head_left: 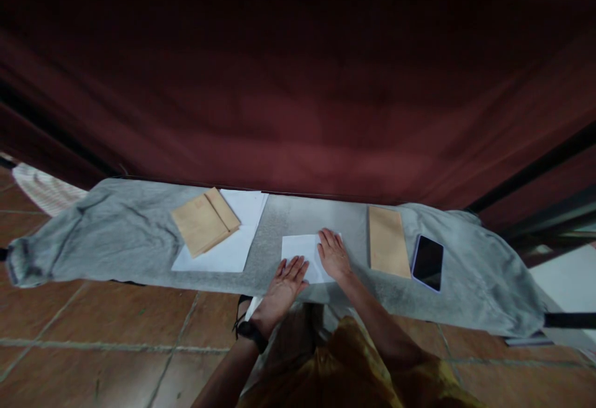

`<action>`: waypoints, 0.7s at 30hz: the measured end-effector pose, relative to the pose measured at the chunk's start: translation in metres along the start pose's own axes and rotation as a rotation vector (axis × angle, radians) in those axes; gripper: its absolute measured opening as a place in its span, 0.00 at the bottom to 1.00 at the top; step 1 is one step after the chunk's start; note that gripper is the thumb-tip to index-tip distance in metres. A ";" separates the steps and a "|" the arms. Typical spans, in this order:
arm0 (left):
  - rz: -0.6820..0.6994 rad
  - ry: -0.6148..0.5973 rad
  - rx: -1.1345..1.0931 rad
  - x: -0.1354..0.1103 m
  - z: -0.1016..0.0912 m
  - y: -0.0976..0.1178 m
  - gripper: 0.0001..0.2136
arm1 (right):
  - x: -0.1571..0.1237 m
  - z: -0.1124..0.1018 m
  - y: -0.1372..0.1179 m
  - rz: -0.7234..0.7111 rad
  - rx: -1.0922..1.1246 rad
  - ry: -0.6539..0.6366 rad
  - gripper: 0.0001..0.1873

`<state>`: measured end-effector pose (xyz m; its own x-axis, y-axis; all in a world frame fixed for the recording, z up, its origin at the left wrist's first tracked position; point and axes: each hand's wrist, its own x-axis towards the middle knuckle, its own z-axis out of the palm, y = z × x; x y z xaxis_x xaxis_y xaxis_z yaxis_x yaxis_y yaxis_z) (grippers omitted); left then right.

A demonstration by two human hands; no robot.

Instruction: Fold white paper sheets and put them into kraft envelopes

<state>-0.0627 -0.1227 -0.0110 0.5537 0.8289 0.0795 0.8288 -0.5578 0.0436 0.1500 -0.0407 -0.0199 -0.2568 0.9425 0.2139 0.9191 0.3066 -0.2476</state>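
Observation:
A folded white sheet of paper (300,251) lies on the grey cloth (116,234) in front of me. My left hand (286,279) rests flat at the paper's near left corner, fingers stretched out. My right hand (333,254) lies flat on the paper's right part, fingers spread. Neither hand grips anything. A dark watch sits on my left wrist.
To the left, brown envelopes (205,220) lie on a stack of white sheets (233,243). To the right lie another brown envelope (388,240) and a dark phone (428,262). A dark red curtain (298,116) hangs behind. Terracotta tiles (116,346) cover the floor.

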 end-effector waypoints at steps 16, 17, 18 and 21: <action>-0.031 -0.004 -0.049 -0.007 -0.017 0.010 0.27 | -0.001 -0.008 -0.003 0.000 0.064 0.078 0.22; -0.069 0.023 -0.066 -0.004 -0.015 0.013 0.25 | -0.006 -0.005 -0.010 0.020 0.081 0.088 0.23; -0.111 0.051 -0.079 0.001 -0.014 0.017 0.24 | -0.011 -0.003 -0.018 0.040 0.101 0.096 0.24; -0.231 0.091 -0.081 0.017 -0.006 0.030 0.25 | -0.030 0.007 -0.042 -0.013 0.157 0.052 0.25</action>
<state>-0.0290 -0.1251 -0.0020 0.3376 0.9297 0.1470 0.9215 -0.3583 0.1499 0.1169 -0.0813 -0.0221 -0.2492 0.9313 0.2655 0.8566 0.3399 -0.3882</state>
